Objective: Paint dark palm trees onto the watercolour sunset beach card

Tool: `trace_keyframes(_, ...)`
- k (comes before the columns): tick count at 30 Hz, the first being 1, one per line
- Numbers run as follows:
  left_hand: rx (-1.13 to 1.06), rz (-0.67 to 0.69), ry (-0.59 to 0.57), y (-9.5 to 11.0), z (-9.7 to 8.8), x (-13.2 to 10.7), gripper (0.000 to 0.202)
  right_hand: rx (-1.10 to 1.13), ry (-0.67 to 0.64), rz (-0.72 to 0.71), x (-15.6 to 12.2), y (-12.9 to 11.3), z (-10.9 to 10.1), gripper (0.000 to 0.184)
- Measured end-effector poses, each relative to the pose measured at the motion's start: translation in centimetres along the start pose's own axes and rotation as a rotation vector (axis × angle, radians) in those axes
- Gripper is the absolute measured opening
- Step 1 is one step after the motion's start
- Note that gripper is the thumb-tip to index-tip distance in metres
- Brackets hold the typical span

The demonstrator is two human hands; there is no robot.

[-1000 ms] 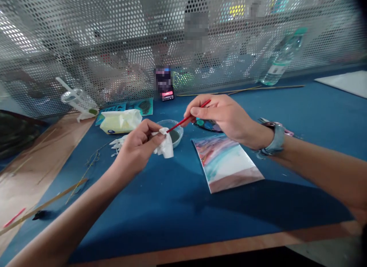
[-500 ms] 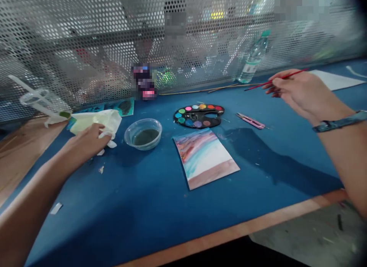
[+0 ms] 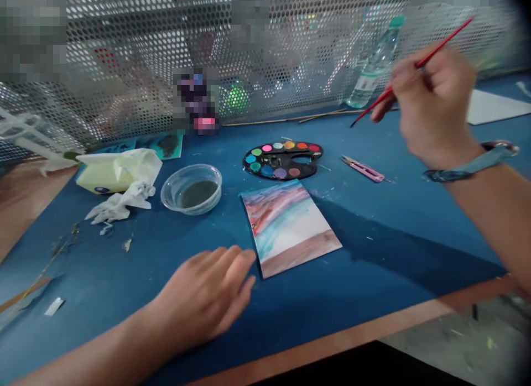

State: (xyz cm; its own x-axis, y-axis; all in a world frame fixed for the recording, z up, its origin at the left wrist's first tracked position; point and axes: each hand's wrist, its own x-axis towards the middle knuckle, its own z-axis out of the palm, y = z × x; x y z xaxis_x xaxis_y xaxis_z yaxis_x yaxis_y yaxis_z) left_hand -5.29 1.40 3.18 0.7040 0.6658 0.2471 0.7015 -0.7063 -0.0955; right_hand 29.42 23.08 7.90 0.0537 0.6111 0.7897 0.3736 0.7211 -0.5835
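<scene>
My right hand point(image 3: 433, 95) is closed around a thin red paintbrush point(image 3: 446, 43), raised above the far right of the table, with the dark tip pointing down and left. My left hand point(image 3: 211, 289) is beside the lower left edge of a small painting point(image 3: 296, 225); its fingers are loosely bent, the thumb sits a little apart, and nothing shows in them. Streaks of red, blue and brown cross the painting around a white patch. Just behind it lies a black paint palette point(image 3: 271, 160) with several coloured wells. A clear plastic bowl point(image 3: 168, 195) holds dark water.
A tissue pack point(image 3: 97, 173) and a crumpled tissue point(image 3: 122, 202) lie at left. Pink thread snips point(image 3: 365, 169) rest right of the palette. Against the perforated metal screen point(image 3: 282, 54) stand a phone point(image 3: 197, 101) and a water bottle point(image 3: 375, 65). White paper point(image 3: 498, 107) lies far right.
My left hand has come away from the tissue pack, moving right and nearer to the painting's edge. My right hand has lifted the paintbrush, which now slants more steeply.
</scene>
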Motion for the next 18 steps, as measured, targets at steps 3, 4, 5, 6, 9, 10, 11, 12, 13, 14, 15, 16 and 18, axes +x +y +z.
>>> trace_keyframes(3,-0.063,0.024,-0.007,1.8,0.9,0.4,0.023,0.049,-0.126,0.119,-1.0,0.1,1.3,0.046)
trace_keyframes(4,-0.073,0.025,-0.012,2.0,0.9,0.4,0.024,0.065,-0.165,0.157,-1.5,0.3,1.6,0.043)
trace_keyframes(5,-0.095,0.040,-0.019,2.2,0.9,0.4,0.027,0.074,-0.194,0.185,-1.9,0.7,1.7,0.040)
trace_keyframes(6,-0.125,0.070,-0.026,2.2,0.9,0.3,0.031,0.071,-0.211,0.201,-2.2,1.0,1.8,0.037)
trace_keyframes(9,-0.234,0.179,-0.048,1.9,0.8,-0.2,0.038,0.043,-0.251,0.259,-3.0,2.0,1.6,0.030)
trace_keyframes(10,-0.257,0.202,-0.056,1.8,0.8,-0.3,0.038,0.031,-0.276,0.282,-3.2,2.3,1.5,0.030)
trace_keyframes(11,-0.262,0.202,-0.051,1.6,0.8,-0.4,0.039,0.019,-0.307,0.303,-3.4,2.4,1.5,0.031)
trace_keyframes(12,-0.256,0.192,-0.040,1.5,0.8,-0.3,0.039,0.007,-0.340,0.320,-3.7,2.5,1.6,0.033)
trace_keyframes(13,-0.250,0.189,-0.016,1.3,0.8,-0.2,0.040,-0.005,-0.370,0.331,-3.9,2.6,1.8,0.034)
trace_keyframes(14,-0.240,0.185,0.008,1.2,0.8,-0.1,0.041,-0.016,-0.394,0.338,-4.2,2.6,2.0,0.035)
trace_keyframes(15,-0.233,0.187,0.041,1.2,0.9,0.1,0.042,-0.025,-0.410,0.341,-4.5,2.6,2.3,0.036)
trace_keyframes(16,-0.233,0.189,0.073,1.1,1.1,0.2,0.043,-0.034,-0.420,0.342,-4.8,2.7,2.6,0.037)
trace_keyframes(18,-0.231,0.193,0.114,1.1,1.6,0.3,0.042,-0.049,-0.437,0.340,-5.1,2.8,3.1,0.039)
